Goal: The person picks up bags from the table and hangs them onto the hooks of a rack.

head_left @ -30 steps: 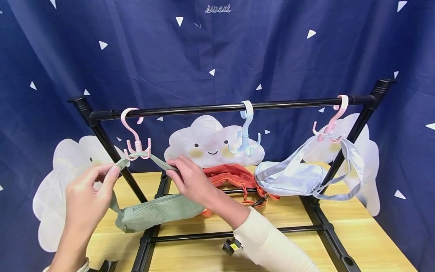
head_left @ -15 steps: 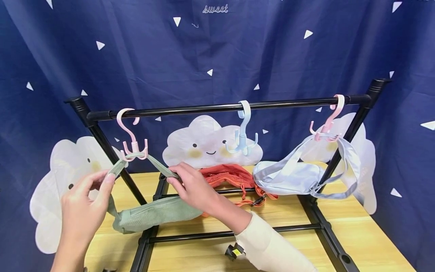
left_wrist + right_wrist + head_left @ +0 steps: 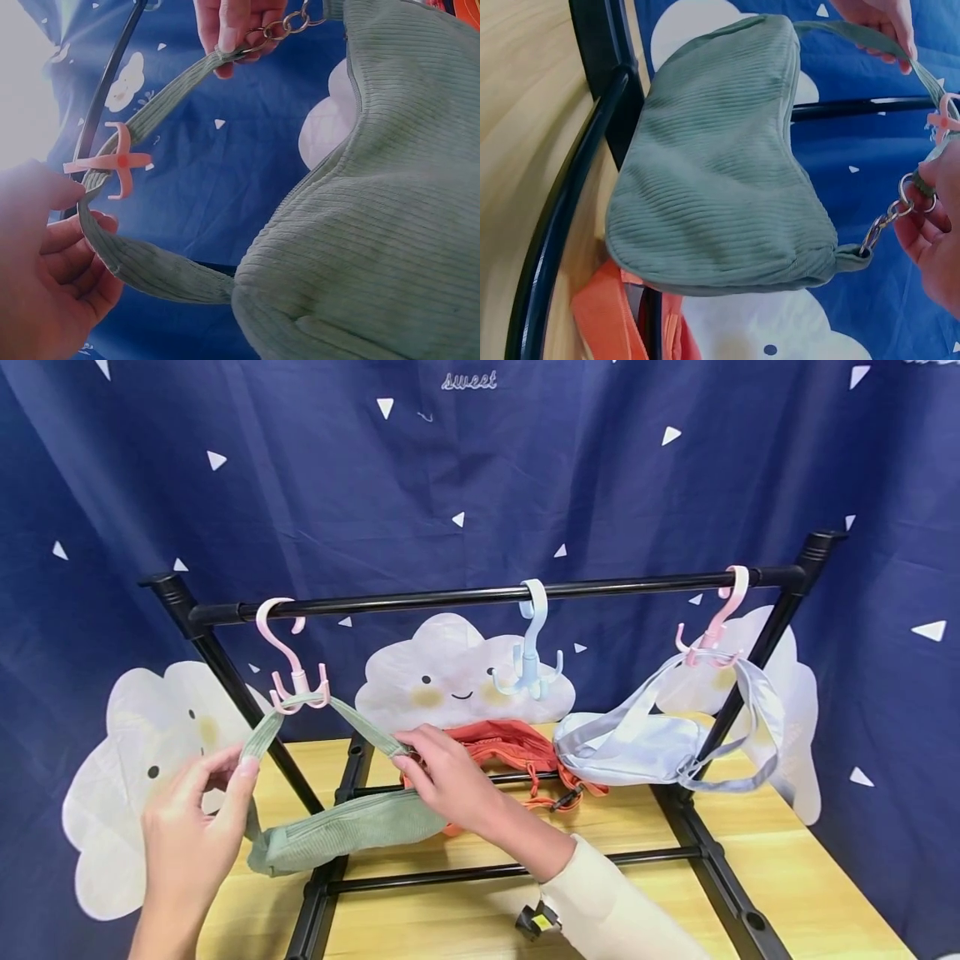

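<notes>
A green corduroy shoulder bag (image 3: 712,165) hangs by its strap (image 3: 348,717), which passes over the prongs of the left pink hook hanger (image 3: 298,689). My left hand (image 3: 191,835) pinches the strap to the left of the prongs, between thumb and fingers. To the right of the hanger, my right hand (image 3: 453,781) pinches the strap's end, close to where a metal chain (image 3: 889,217) joins it to the bag. In the head view, my right hand and forearm hide part of the bag.
A black rack's bar (image 3: 420,602) also carries a blue hook hanger (image 3: 530,668) and a second pink one (image 3: 712,635), from which a pale blue bag (image 3: 637,747) hangs by its strap. A red-orange bag (image 3: 506,743) lies behind my right hand, over the wooden table (image 3: 810,877).
My right hand has moved a little down and to the right along with the strap's end. The left hand sits slightly lower, still pinching the strap. The head view has shifted slightly.
</notes>
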`<state>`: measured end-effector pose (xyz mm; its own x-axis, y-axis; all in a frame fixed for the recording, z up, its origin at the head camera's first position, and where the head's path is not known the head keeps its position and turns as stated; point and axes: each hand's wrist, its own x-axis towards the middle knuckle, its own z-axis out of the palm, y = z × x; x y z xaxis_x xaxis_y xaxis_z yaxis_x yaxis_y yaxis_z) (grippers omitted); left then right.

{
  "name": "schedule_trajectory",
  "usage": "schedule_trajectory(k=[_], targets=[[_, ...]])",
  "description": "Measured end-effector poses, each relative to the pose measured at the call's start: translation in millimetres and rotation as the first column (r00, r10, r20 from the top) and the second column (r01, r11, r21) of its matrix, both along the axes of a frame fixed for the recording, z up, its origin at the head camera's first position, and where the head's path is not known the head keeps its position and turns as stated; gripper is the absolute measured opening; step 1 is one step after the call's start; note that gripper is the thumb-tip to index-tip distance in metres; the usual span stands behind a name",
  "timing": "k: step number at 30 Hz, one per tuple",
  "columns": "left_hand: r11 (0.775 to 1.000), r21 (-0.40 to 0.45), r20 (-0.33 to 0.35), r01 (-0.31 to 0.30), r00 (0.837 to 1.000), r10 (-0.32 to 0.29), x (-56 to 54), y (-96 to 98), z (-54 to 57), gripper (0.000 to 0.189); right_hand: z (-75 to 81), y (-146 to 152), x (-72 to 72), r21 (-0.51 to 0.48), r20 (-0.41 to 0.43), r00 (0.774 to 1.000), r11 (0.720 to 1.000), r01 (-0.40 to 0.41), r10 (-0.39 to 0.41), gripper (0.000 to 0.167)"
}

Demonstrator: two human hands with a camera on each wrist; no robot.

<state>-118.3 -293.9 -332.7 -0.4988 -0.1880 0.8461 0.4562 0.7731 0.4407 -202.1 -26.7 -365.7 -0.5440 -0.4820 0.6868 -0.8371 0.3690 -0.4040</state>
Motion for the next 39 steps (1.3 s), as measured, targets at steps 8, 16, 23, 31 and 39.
schedule_trajectory(k=[8, 16, 23, 31, 39], targets=[[0.999, 0.037, 0.0, 0.02, 1.0, -0.02, 2.6, 3.2, -6.2, 0.023, -6.3, 6, 3.0, -0.008, 0.013, 1.0, 1.0, -0.005, 0.005, 0.026], [0.999, 0.028, 0.017, 0.027, 0.999, -0.028, 4.0, 4.5, -8.4, 0.021, -10.0, 14, 3.2, -0.009, 0.021, 1.0, 1.0, 0.002, -0.002, 0.031], [1.0, 0.028, 0.028, 0.009, 1.0, -0.01, 5.1, 7.7, -9.6, 0.022, -13.6, 20, 3.8, -0.009, 0.036, 0.999, 1.0, 0.011, -0.01, 0.032], [0.999, 0.029, 0.037, 0.014, 0.999, -0.015, 8.0, 10.7, -11.0, 0.026, -17.5, 30, 5.7, -0.007, 0.041, 0.999, 1.0, 0.029, -0.029, 0.033], [0.999, 0.044, 0.041, 0.017, 0.999, -0.019, 12.2, 13.5, -12.7, 0.025, -21.9, 37, 7.3, -0.001, 0.02, 0.999, 0.999, 0.046, -0.046, 0.032]])
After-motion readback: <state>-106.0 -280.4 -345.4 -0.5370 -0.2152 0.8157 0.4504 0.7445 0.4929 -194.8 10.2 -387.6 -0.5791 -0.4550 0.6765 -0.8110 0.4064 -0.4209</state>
